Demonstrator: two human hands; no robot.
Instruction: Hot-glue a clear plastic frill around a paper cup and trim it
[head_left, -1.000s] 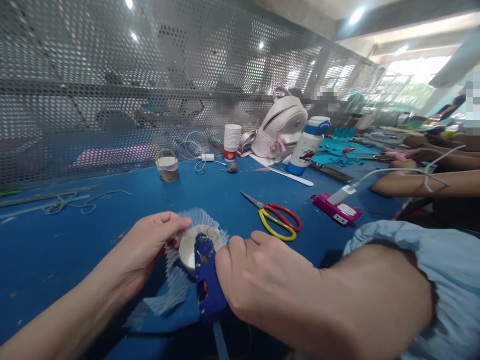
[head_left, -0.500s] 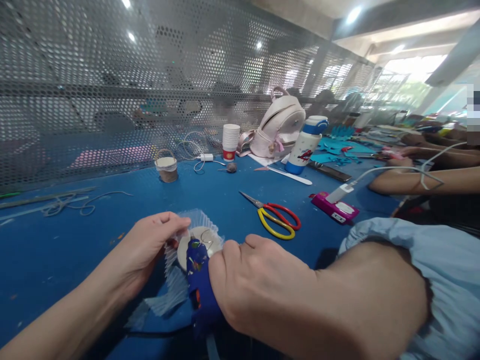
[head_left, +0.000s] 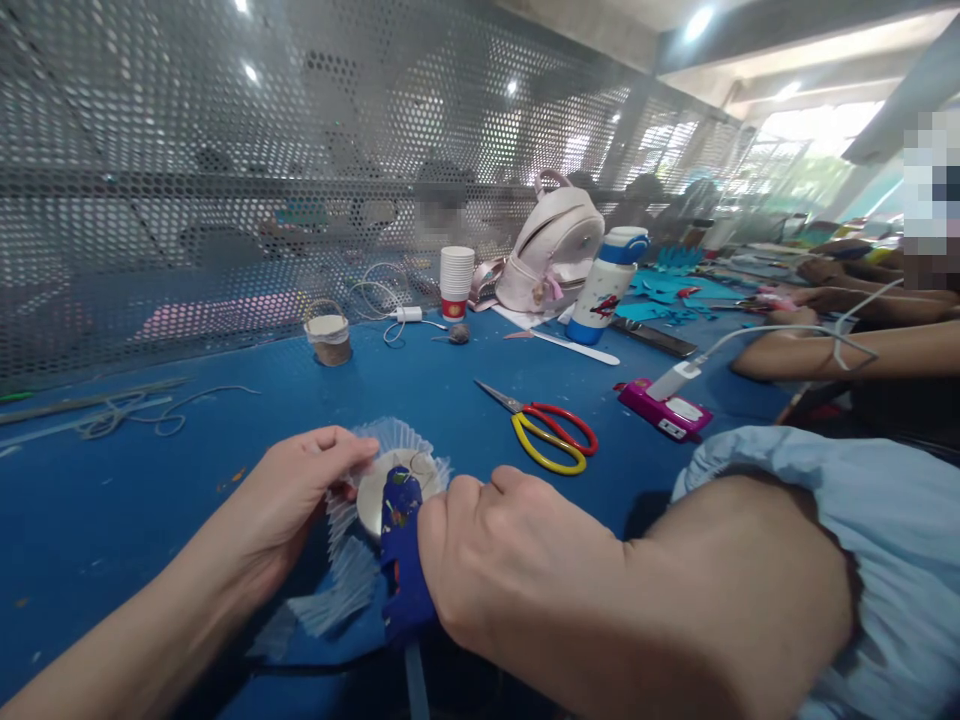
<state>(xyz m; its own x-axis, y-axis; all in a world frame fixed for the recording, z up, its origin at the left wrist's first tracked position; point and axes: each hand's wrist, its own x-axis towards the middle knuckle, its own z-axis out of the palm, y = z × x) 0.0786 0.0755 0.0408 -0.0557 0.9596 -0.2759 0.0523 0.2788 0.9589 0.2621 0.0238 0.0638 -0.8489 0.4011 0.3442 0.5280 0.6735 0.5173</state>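
My right hand (head_left: pixel 510 560) is closed round a blue hot glue gun (head_left: pixel 403 545), with a clear glue stick (head_left: pixel 417 680) poking from its rear end. The gun's front lies over a pale round disc (head_left: pixel 373 497), and its tip is hard to make out. A pleated translucent ribbon (head_left: pixel 351 580) runs round the disc's edge and trails toward me. Between thumb and fingers, my left hand (head_left: pixel 315 480) pinches this ribbon at the disc's left side. Scissors (head_left: pixel 551 435) with one red and one yellow handle lie right of the disc.
A small basket (head_left: pixel 330 340), stacked paper cups (head_left: pixel 456 285), a backpack (head_left: pixel 553 250) and a bottle (head_left: pixel 604 290) stand along the perforated metal screen (head_left: pixel 225 150). A purple power strip (head_left: pixel 664 408) with a plugged-in cable lies at right, near another person's arm (head_left: pixel 825 355).
The glue gun's front has shifted slightly right over the disc and its angle has changed a little. My left hand keeps its pinch on the ribbon. The whole view has shifted slightly.
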